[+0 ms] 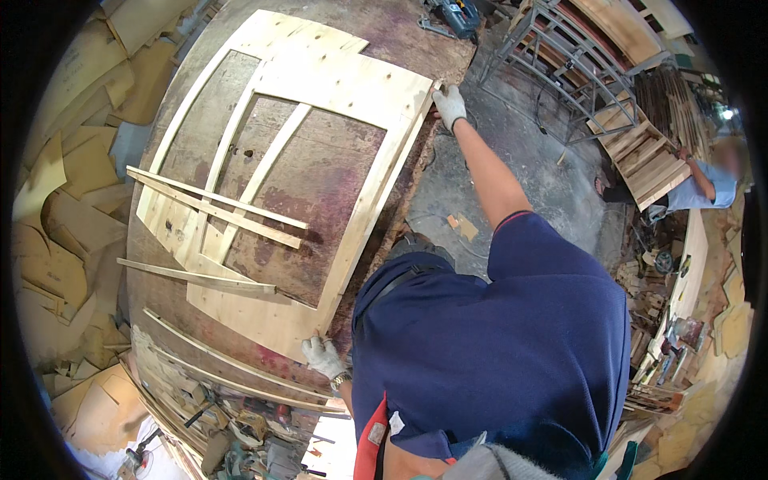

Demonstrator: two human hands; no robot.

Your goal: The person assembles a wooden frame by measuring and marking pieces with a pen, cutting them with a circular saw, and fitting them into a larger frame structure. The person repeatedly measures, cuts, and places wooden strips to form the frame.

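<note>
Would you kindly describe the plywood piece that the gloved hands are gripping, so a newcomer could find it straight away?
Start at the big dark, stained workbench. On it lies a pale plywood frame panel with large cut-out openings, held at its right edge by the left hand near one corner and the right hand at the far one. Unlike the loose thin wooden strips beside it, it is one broad, window-like sheet.

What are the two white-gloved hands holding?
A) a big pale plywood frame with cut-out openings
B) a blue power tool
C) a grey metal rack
A: the left hand and the right hand each grip an edge of the big pale plywood frame.
</note>
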